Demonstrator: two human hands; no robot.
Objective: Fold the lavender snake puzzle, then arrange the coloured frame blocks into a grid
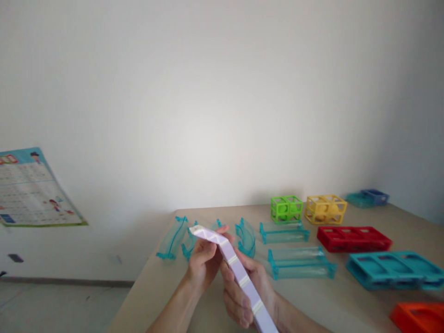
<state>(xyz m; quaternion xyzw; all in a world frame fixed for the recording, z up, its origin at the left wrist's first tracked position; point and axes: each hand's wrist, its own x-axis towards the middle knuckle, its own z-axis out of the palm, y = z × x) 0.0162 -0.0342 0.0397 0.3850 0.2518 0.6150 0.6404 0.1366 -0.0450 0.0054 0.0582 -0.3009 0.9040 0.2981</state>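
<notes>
The person's two hands held a lavender strip (242, 276) in the air above the table (149, 291), with its lower end running out of the bottom of the view. Pale bands crossed it at intervals, and near its far end it bent sharply toward the left.

The left hand (201, 263) was at the bend, thumb and fingers seeming to pinch the strip there, though just where each fingertip pressed could not be told. The right hand (261, 280) gripped the lower length, its fingers curled across one side and its thumb along the other.

The strip looked light, more like card or thin plastic than anything weighty. Its straight run seemed fairly stiff, while the bend suggested that it gave way there. The surface appeared smooth, perhaps a little slippery, and the bent end probably the easiest part to crease. A firm hold seemed best along the straight length, with only a light pinch beside the bend.

Beyond the hands lay a curved clear teal channel (247, 238); to the right were a straight clear teal channel (300, 265) and a red frame (354, 240).
</notes>
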